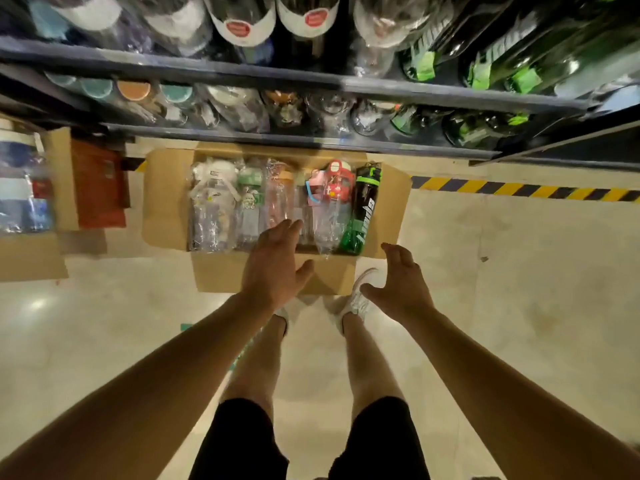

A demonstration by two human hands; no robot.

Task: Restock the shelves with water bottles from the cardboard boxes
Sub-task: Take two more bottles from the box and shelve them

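Standing on pale floor (519,306), open cardboard box (166,202), dark shelves (242,71)

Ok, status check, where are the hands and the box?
Left hand open over cardboard box. Right hand open, beside it. Bottles still boxed. Nothing blocking.

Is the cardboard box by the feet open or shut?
Open. The cardboard box has its flaps folded outward, and the wrapped bottles lying side by side inside are plainly visible.
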